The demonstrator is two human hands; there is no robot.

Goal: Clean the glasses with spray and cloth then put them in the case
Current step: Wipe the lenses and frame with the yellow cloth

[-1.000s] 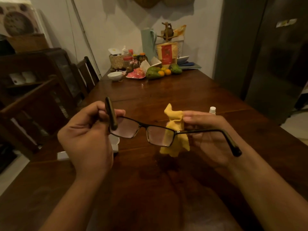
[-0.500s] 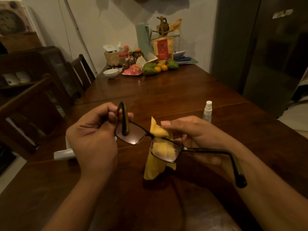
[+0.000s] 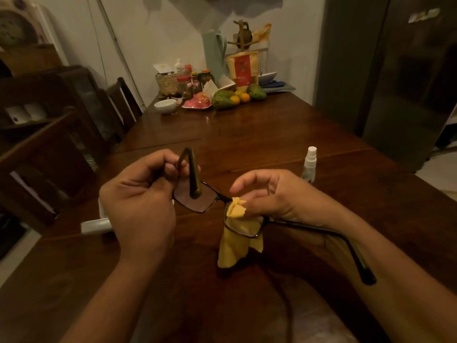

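Observation:
Dark-framed glasses point(image 3: 197, 199) hang in the air over the wooden table point(image 3: 259, 144). My left hand point(image 3: 138, 201) grips the frame at its left hinge, with that temple arm sticking up. My right hand point(image 3: 272, 196) pinches a yellow cloth point(image 3: 235, 241) around the right lens; the cloth hangs down behind and below the lens. The right temple arm runs back along my right forearm. A small clear spray bottle point(image 3: 310, 164) with a white cap stands upright on the table just beyond my right hand. A white case point(image 3: 95, 225) lies on the table, mostly hidden behind my left hand.
At the table's far end are a white bowl point(image 3: 165, 105), a pink plate, jars, a basket, green and orange fruit point(image 3: 226, 99) and a pale jug. Dark wooden chairs point(image 3: 49, 149) line the left side. A tall dark cabinet point(image 3: 395, 82) stands on the right.
The glasses have tilted, their right side dropping toward me. My right hand has worked the cloth down over the right lens. The view shifted, so the spray bottle now shows fully.

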